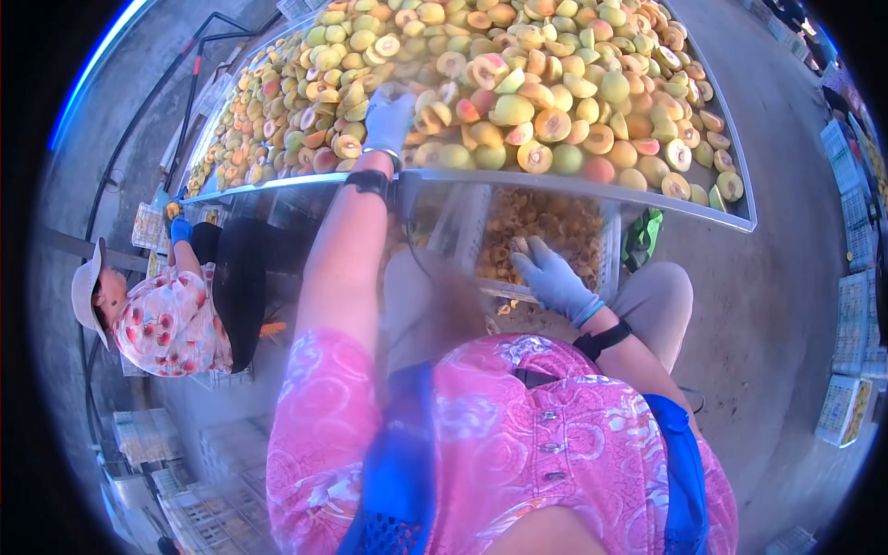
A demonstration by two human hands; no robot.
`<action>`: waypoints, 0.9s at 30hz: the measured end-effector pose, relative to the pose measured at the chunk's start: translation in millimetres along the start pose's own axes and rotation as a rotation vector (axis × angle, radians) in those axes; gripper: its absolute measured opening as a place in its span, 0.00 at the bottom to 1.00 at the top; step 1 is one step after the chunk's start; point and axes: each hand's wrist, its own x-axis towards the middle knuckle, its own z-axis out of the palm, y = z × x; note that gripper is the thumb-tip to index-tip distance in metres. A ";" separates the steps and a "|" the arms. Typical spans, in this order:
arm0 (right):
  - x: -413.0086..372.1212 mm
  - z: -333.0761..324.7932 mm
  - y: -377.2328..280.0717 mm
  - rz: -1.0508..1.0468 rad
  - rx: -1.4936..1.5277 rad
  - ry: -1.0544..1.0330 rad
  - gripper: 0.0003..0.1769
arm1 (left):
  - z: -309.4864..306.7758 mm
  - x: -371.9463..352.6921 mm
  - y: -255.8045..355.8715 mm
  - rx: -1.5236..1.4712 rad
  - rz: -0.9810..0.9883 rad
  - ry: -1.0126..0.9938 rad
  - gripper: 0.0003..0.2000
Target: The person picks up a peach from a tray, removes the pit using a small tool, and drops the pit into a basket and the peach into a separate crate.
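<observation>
A large heap of halved and whole yellow peaches (553, 124) fills the metal-edged table (592, 188) ahead of me. At the near left part of the heap, my left hand (388, 120), in a pale glove, has its fingers curled down against the fruit; whatever they hold is hidden. Lower and to the right, my right hand (555, 280), gloved too, is over the front edge of a plastic crate (609, 248) below the table. Its fingers are apart, with stained tips and nothing visible in them. Small brown-orange scraps (536, 217) lie in that crate, too blurred to identify.
Another person (171, 310) sits at left, a blue-gloved hand (181, 229) near the table's corner. A green bag (642, 239) is right of the crate. Stacked crates (853, 319) line the far right; more crates (146, 435) stand lower left.
</observation>
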 end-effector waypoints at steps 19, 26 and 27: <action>1.6 8.7 8.4 -0.101 0.143 -0.006 0.11 | 77.4 9.3 73.7 0.548 0.806 -0.154 0.30; -4.7 2.3 3.4 -0.276 0.054 0.012 0.10 | 68.5 19.4 73.1 0.754 0.536 -0.225 0.26; -6.4 0.7 -2.8 -0.080 0.201 -0.015 0.10 | 62.0 16.9 69.2 0.757 0.532 -0.222 0.26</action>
